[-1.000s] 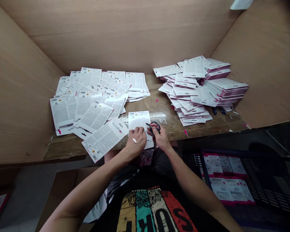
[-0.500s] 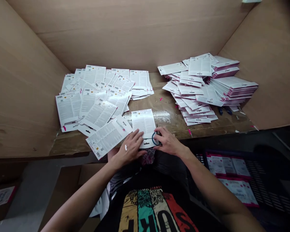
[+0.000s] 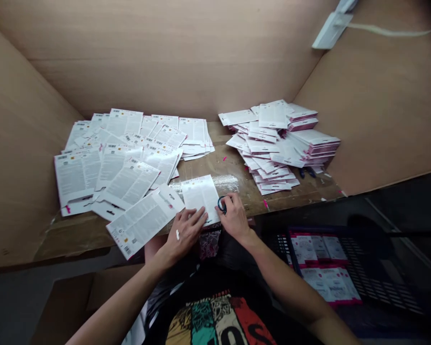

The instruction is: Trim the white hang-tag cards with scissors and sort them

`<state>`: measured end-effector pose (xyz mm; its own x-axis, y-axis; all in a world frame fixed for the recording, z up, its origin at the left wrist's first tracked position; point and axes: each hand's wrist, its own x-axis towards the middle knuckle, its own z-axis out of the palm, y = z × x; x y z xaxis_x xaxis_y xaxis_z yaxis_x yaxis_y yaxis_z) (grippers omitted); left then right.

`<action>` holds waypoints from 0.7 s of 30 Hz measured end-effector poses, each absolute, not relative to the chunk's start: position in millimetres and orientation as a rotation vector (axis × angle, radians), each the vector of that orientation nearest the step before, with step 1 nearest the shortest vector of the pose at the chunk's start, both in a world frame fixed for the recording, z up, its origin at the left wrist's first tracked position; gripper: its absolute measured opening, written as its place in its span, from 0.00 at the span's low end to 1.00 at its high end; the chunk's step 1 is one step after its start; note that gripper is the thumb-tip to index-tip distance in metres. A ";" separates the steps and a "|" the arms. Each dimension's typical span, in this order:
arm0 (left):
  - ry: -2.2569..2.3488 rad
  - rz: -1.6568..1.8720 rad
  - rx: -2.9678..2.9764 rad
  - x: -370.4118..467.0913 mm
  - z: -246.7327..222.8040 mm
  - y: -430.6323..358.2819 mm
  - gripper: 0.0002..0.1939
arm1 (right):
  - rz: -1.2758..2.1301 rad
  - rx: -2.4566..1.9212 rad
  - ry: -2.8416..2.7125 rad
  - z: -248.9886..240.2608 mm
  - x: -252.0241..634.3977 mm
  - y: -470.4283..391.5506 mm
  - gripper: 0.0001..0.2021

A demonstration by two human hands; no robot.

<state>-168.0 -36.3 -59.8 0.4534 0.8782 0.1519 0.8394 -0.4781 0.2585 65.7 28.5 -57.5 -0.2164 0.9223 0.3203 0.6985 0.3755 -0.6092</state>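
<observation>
A white printed packet [image 3: 200, 194] with a hang flap lies near the front edge of the table. My left hand [image 3: 187, 232] rests flat across its lower left corner, fingers stretched out. A small white mark or scrap [image 3: 177, 235] shows on the back of that hand. At the packet's lower right corner, my right hand [image 3: 234, 218] is closed on scissors with a blue ring handle [image 3: 221, 204]; the fingers hide most of the tool. Touching distance from my left hand, another packet [image 3: 145, 220] lies slanted over the table edge.
Loose packets [image 3: 124, 158] spread over the left side. Stacked packets [image 3: 269, 158] stand on the right, with dark blue handles [image 3: 306, 171] beside them. Cardboard walls [image 3: 165, 57] enclose the table [image 3: 215, 167]. A dark blue crate [image 3: 373, 273] with packs stands below right.
The view has swung, so the table's contents sit further left and a white fixture with a cable appears at upper right. Both hands stay at the packet; the scissors are now more covered.
</observation>
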 end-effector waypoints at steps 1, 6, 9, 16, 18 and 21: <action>1.475 0.452 2.573 -168.9 -65.6 -40.8 0.30 | 0.490 -1.399 -1.909 -57.9 66.2 22.9 0.05; 1.338 0.965 2.584 -150.7 -70.2 -48.7 0.33 | 0.876 -1.268 -1.533 -47.9 71.1 17.9 0.07; 1.726 0.946 2.458 -148.2 -41.8 -50.4 0.29 | 0.864 -1.216 -1.411 -13.8 103.6 59.1 0.08; 2.497 0.180 1.869 -185.7 -35.0 -88.4 0.37 | 0.050 -1.372 -1.300 64.6 217.9 211.4 0.15; 2.158 0.250 2.127 -174.5 -45.1 -90.3 0.29 | 0.087 -1.268 -1.249 64.7 209.4 207.7 0.12; 1.661 0.403 2.349 -154.0 -49.8 -61.7 0.18 | 0.793 -1.017 -1.252 39.7 164.0 158.6 0.11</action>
<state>-154.0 -61.7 -49.8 0.3172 0.9443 0.0875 0.8794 -0.3274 0.3456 164.0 158.6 39.7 0.1677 0.9127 0.3727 0.0528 0.3692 -0.9279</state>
